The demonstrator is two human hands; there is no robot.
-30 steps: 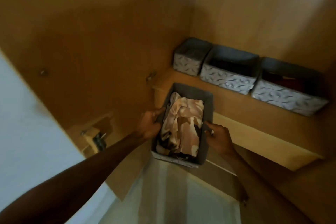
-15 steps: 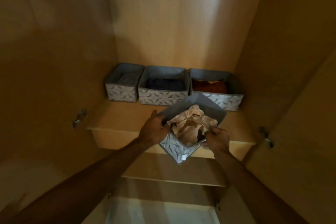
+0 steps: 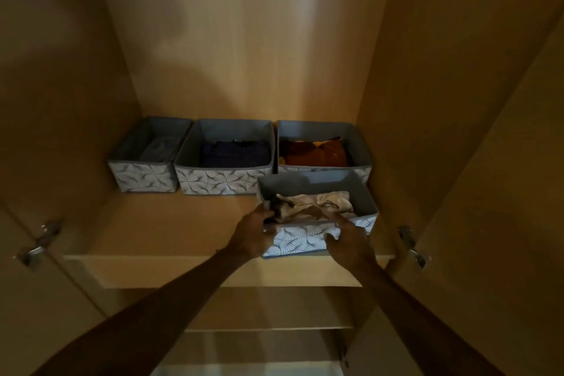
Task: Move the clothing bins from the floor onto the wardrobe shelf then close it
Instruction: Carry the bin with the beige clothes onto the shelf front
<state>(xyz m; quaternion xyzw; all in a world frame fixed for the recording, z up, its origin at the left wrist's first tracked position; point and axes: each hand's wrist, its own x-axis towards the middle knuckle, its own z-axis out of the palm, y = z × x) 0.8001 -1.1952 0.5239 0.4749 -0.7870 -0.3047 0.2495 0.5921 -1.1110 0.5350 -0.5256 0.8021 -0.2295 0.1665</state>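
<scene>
1. While we look down into the open wardrobe, we see a front bin [image 3: 320, 189] resting on the wardrobe shelf [image 3: 171, 223] near its front edge, towards the right side.
2. Our left hand [image 3: 251, 235] is clamped on the bin's near left corner — fingers curled over the rim, thumb side on the patterned wall.
3. Our right hand [image 3: 348, 238] is closed on the near right part of the same bin, fingers over the front rim and palm against the leaf-patterned front.
4. The bin holds cream and tan crumpled clothing [image 3: 314, 204], which lies low inside the grey lining.
5. Behind it, three more bins stand in a row against the back of the shelf, touching or nearly touching each other.
6. The left bin [image 3: 143, 177] holds something grey that we cannot make out in the dim light.
7. The middle bin [image 3: 219, 181] holds dark navy clothing.
8. The right bin [image 3: 360, 143] holds rust-brown and mustard clothing — our front bin sits just before it and hides most of its front wall.
9. A metal hinge [image 3: 41, 243] shows on the left door edge and another hinge [image 3: 412, 246] on the right.
10. Lower shelves are dimly visible below our forearms.
</scene>
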